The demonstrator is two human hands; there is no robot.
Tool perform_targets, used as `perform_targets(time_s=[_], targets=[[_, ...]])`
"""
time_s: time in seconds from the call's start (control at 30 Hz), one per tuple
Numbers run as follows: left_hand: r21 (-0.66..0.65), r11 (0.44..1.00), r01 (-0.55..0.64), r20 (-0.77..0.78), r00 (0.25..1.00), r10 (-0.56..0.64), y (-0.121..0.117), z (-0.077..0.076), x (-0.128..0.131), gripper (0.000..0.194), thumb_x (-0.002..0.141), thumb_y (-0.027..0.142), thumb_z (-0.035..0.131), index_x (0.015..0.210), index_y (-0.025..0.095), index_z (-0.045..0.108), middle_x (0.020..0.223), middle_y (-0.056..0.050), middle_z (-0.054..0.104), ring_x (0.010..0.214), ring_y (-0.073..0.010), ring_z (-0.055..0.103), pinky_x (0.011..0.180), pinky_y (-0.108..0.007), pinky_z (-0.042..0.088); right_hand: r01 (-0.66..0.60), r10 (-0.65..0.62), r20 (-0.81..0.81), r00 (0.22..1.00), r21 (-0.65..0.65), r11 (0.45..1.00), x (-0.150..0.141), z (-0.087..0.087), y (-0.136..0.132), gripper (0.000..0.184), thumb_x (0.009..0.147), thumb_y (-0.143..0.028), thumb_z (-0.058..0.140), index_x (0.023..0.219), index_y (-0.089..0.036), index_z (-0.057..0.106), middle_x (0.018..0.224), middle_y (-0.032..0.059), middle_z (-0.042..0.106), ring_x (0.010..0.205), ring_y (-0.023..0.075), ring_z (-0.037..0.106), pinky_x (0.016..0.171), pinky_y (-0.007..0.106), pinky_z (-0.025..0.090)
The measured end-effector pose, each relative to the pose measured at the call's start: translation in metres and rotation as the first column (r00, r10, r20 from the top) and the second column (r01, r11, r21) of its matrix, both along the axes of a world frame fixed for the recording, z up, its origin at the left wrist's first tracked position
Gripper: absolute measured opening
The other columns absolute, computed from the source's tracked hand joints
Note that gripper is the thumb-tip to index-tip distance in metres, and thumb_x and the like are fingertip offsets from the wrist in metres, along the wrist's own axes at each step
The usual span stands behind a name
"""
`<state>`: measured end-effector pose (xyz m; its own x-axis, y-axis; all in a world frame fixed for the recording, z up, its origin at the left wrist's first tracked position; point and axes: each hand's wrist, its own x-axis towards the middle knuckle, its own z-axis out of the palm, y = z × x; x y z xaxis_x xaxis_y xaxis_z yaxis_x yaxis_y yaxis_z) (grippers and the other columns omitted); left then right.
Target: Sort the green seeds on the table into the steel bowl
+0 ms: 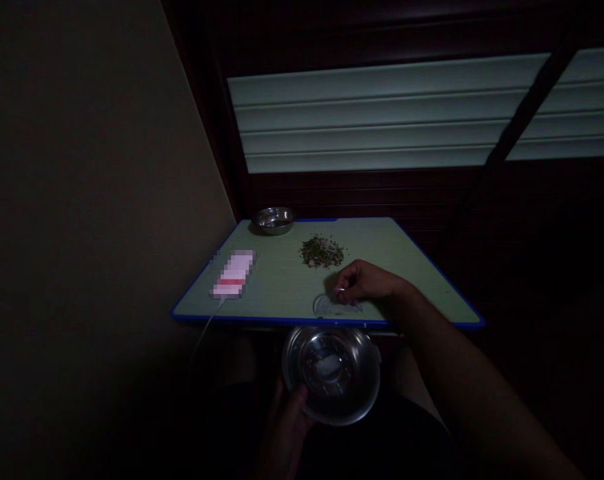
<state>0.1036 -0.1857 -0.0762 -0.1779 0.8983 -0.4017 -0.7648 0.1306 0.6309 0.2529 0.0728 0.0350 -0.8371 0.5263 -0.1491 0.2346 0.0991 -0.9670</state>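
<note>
My left hand [293, 417] grips the near left rim of a shiny metal bowl [365, 393], thumb over the rim. The bowl is held below the front edge of the table, over my lap, and a pale patch shows at its bottom, a reflection or a thing I cannot make out. My right hand [358, 280] is closed above the front of the table, fingers curled round something small with a pinkish glint. Just beneath it lies a flat, clear piece with pale markings [327, 306]. Beyond the fingers, small greenish-brown bits form a loose pile [322, 252].
The pale table [277, 287] has a blue edge. A second metal bowl [275, 221] stands at its back left corner. A lit phone [235, 273], blurred out, lies on the left with a white cable [208, 328] hanging off the front. Behind are dark slatted doors [372, 113]; a wall [92, 133] rises left.
</note>
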Motion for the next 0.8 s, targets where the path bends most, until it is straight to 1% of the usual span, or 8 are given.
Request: perform_targets(time_s=[0.2, 0.33, 0.47, 0.6, 0.67, 0.8], targets=[[0.028, 0.999, 0.018, -0.011, 1.0, -0.017, 0.0002, 0.0004, 0.0009, 0.071, 0.084, 0.036, 0.069, 0.147, 0.039, 0.038, 0.137, -0.006, 0.064, 0.13, -0.0292, 0.053, 0.109, -0.049, 0.038, -0.016, 0.016, 0.009, 1.0, -0.006, 1.0, 0.0015, 0.0015, -0.0003, 0.027, 0.054, -0.025, 0.084, 0.073, -0.011, 0.07, 0.058, 0.0005, 0.068, 0.045, 0.0088, 0.055, 0.046, 0.022, 0.045], [0.005, 1.0, 0.003, -0.014, 1.0, -0.003, 0.001, 0.0014, 0.0005, 0.072, 0.082, 0.035, 0.07, 0.147, 0.038, 0.039, 0.139, -0.007, 0.062, 0.131, -0.0308, 0.052, 0.109, -0.05, 0.039, -0.016, 0.017, 0.019, 1.0, -0.005, 1.0, 0.0015, 0.0021, -0.0008, 0.027, 0.054, -0.025, 0.084, 0.073, -0.011, 0.07, 0.057, 0.0003, 0.067, 0.045, 0.009, 0.055, 0.046, 0.022, 0.045], [0.022, 1.0, 0.005, -0.016, 1.0, -0.005, 0.0014, 0.0028, 0.0005, 0.069, 0.084, 0.035, 0.068, 0.146, 0.039, 0.04, 0.143, -0.006, 0.059, 0.133, -0.0305, 0.05, 0.11, -0.05, 0.037, 0.035, -0.035, 0.0, 0.999, -0.007, 0.999, 0.0006, 0.0015, -0.0005, 0.028, 0.053, -0.026, 0.084, 0.073, -0.012, 0.069, 0.057, -0.0004, 0.067, 0.044, 0.0089, 0.055, 0.045, 0.022, 0.044], [0.036, 0.999, 0.018, -0.013, 1.0, -0.018, 0.0021, 0.0034, 0.0013, 0.067, 0.086, 0.034, 0.066, 0.147, 0.04, 0.038, 0.139, -0.004, 0.062, 0.132, -0.0291, 0.051, 0.111, -0.05, 0.036, 0.105, -0.105, -0.018, 0.994, 0.025, 0.994, 0.0004, 0.0007, 0.0014, 0.026, 0.054, -0.024, 0.082, 0.071, -0.012, 0.068, 0.054, -0.0014, 0.065, 0.043, 0.0088, 0.053, 0.044, 0.022, 0.043], [0.04, 0.999, 0.016, -0.011, 1.0, -0.015, 0.0023, 0.0037, 0.0015, 0.068, 0.086, 0.033, 0.065, 0.147, 0.04, 0.037, 0.141, -0.004, 0.061, 0.132, -0.0289, 0.051, 0.111, -0.05, 0.036, 0.094, -0.094, 0.001, 0.996, 0.028, 0.995, 0.0014, 0.0014, 0.0016, 0.025, 0.054, -0.024, 0.082, 0.07, -0.012, 0.068, 0.054, -0.0014, 0.064, 0.043, 0.0087, 0.053, 0.043, 0.022, 0.041], [0.033, 0.999, 0.014, -0.019, 1.0, -0.013, 0.0016, 0.0052, 0.0012, 0.069, 0.087, 0.031, 0.064, 0.148, 0.04, 0.034, 0.146, -0.004, 0.056, 0.133, -0.0284, 0.05, 0.11, -0.048, 0.037, 0.026, -0.027, 0.045, 0.999, 0.026, 0.999, 0.0054, 0.0054, -0.0002, 0.023, 0.056, -0.024, 0.082, 0.07, -0.012, 0.068, 0.055, -0.0011, 0.065, 0.045, 0.0084, 0.053, 0.045, 0.021, 0.042]])
